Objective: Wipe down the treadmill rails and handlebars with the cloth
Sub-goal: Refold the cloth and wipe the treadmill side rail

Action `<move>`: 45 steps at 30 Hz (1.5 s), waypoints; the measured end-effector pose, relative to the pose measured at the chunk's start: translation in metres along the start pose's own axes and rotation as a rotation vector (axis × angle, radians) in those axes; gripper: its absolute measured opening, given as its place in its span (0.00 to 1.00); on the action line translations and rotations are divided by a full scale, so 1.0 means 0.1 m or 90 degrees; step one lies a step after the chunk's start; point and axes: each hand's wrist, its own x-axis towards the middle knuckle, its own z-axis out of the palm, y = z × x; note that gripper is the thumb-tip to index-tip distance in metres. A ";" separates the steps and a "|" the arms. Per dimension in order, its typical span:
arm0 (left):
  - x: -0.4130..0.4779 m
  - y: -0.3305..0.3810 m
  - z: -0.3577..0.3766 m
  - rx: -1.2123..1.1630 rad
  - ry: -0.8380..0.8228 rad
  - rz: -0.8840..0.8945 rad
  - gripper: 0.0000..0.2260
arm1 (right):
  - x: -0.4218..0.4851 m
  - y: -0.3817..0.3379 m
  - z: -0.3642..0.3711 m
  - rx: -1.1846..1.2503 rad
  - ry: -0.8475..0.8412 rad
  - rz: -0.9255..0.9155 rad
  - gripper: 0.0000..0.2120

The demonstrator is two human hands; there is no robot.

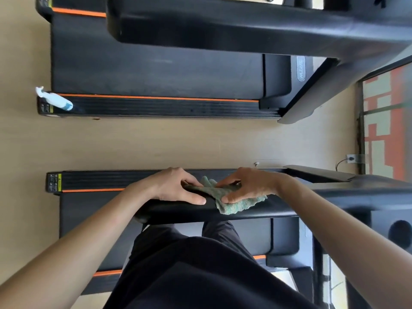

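A green cloth (231, 205) lies draped over the black handlebar (178, 210) of the near treadmill. My right hand (247, 186) pinches the cloth from the right, thumb and fingers on it. From the left, my left hand (176, 186) rests on the handlebar, its fingertips gripping the cloth's left edge. Beyond the hands runs the black side rail (100, 179) with an orange stripe. The middle of the cloth is partly hidden under my fingers.
A second treadmill (156, 70) stands across a strip of wooden floor (156, 141). A spray bottle (55, 100) lies on its near rail at the left end. The second treadmill's handlebar (223, 25) crosses the top. My dark-trousered legs (200, 264) stand on the near belt.
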 end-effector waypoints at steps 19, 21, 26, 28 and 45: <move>-0.60 -0.51 -0.07 0.146 0.104 -0.120 0.36 | 0.43 -0.83 0.30 -0.043 0.036 -0.015 0.36; -0.67 -0.69 -0.06 0.095 0.111 -0.126 0.38 | 0.52 -0.95 0.33 -0.047 0.028 -0.022 0.37; -0.82 -1.05 0.07 -0.128 0.183 -0.087 0.28 | 0.73 -1.17 0.42 -0.055 0.010 -0.037 0.37; -0.87 -1.10 0.13 -0.184 0.209 -0.069 0.27 | 0.79 -1.22 0.45 -0.048 0.005 -0.039 0.38; -0.16 -0.02 0.09 0.165 0.056 -0.074 0.37 | -0.04 -0.24 0.22 -0.135 0.075 0.028 0.44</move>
